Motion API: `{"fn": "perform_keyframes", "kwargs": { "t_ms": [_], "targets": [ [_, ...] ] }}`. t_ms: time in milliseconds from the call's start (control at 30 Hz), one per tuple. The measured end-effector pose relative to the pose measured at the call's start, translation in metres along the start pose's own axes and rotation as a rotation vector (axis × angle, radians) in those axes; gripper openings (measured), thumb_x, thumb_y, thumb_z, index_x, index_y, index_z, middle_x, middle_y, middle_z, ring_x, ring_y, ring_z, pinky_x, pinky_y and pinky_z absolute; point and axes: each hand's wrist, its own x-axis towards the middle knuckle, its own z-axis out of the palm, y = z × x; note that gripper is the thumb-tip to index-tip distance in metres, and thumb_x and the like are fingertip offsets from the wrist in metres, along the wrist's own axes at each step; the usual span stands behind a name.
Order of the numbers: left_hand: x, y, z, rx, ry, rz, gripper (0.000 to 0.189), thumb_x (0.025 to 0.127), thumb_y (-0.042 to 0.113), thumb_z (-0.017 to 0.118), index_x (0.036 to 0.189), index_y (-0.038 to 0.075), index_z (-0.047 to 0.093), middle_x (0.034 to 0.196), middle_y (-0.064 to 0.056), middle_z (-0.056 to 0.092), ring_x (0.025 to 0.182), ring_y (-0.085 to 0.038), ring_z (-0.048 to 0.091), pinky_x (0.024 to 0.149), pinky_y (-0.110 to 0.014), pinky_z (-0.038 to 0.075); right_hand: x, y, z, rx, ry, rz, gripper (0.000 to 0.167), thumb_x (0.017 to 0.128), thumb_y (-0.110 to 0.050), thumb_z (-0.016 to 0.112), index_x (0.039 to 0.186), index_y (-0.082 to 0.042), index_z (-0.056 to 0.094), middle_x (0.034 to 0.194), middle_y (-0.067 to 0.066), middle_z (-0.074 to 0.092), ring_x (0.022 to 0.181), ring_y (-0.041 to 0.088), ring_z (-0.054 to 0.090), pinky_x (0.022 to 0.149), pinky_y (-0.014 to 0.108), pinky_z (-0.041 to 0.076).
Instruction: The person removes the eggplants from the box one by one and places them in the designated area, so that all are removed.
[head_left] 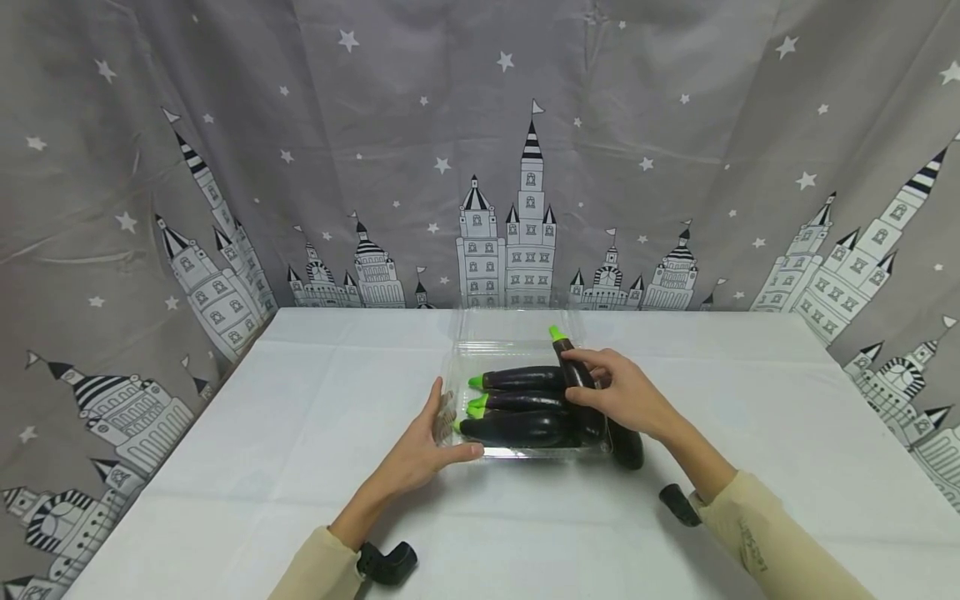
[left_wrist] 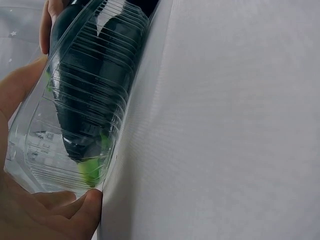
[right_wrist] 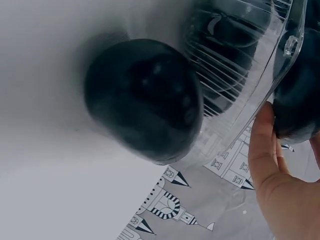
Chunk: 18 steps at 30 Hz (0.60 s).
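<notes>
A clear plastic container (head_left: 517,453) stands on the white table with its hinged lid (head_left: 510,327) folded back. Several dark purple eggplants (head_left: 517,428) with bright green stems lie side by side in it, stems to the left. My left hand (head_left: 423,454) holds the container's front left corner, thumb along the front rim; in the left wrist view its fingers (left_wrist: 82,212) curl at the base. Over the container's right part, my right hand (head_left: 618,392) grips another eggplant (head_left: 576,375), its stem pointing away. One more eggplant (right_wrist: 145,100) lies outside, against the container's right side.
The white table (head_left: 225,467) reaches back to a grey curtain (head_left: 390,108) printed with castles and stars. Black wrist devices (head_left: 387,563) hang by both sleeves, near the tabletop.
</notes>
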Motion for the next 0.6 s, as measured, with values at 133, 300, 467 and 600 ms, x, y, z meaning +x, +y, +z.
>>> {"fn": "perform_keyframes", "kwargs": {
  "t_ms": [133, 300, 467, 600],
  "targets": [
    [0.0, 0.001, -0.001, 0.008, -0.003, 0.001, 0.121, 0.078, 0.042, 0.082, 0.159, 0.008, -0.002, 0.162, -0.018, 0.012, 0.148, -0.036, 0.007, 0.114, -0.06, 0.009, -0.003, 0.003, -0.003, 0.033, 0.005, 0.0, 0.056, 0.09, -0.026, 0.071, 0.141, -0.009, 0.055, 0.131, 0.019, 0.054, 0.114, 0.039, 0.057, 0.087, 0.057, 0.049],
    [0.001, 0.0, 0.0, 0.016, -0.001, -0.004, 0.121, 0.078, 0.042, 0.082, 0.159, 0.009, -0.002, 0.163, -0.017, 0.009, 0.148, -0.035, 0.006, 0.114, -0.06, 0.008, -0.007, 0.006, -0.006, 0.065, 0.011, -0.001, 0.057, 0.09, -0.028, 0.071, 0.141, -0.008, 0.054, 0.133, 0.018, 0.054, 0.115, 0.038, 0.057, 0.087, 0.057, 0.049],
    [0.001, 0.0, 0.0, 0.011, -0.003, -0.004, 0.122, 0.078, 0.042, 0.082, 0.159, 0.009, -0.003, 0.163, -0.017, 0.009, 0.148, -0.036, 0.006, 0.114, -0.061, 0.008, -0.011, 0.008, -0.008, 0.074, 0.02, 0.013, 0.057, 0.09, -0.028, 0.072, 0.14, -0.008, 0.054, 0.133, 0.017, 0.054, 0.114, 0.037, 0.058, 0.086, 0.055, 0.05],
    [0.0, 0.0, 0.0, 0.002, -0.004, 0.002, 0.121, 0.079, 0.04, 0.082, 0.159, 0.009, -0.003, 0.163, -0.016, 0.01, 0.149, -0.035, 0.005, 0.115, -0.06, 0.008, -0.014, 0.01, -0.01, 0.08, 0.027, 0.022, 0.057, 0.09, -0.028, 0.071, 0.141, -0.008, 0.054, 0.136, 0.017, 0.052, 0.118, 0.039, 0.055, 0.088, 0.057, 0.049]
  ]
}}
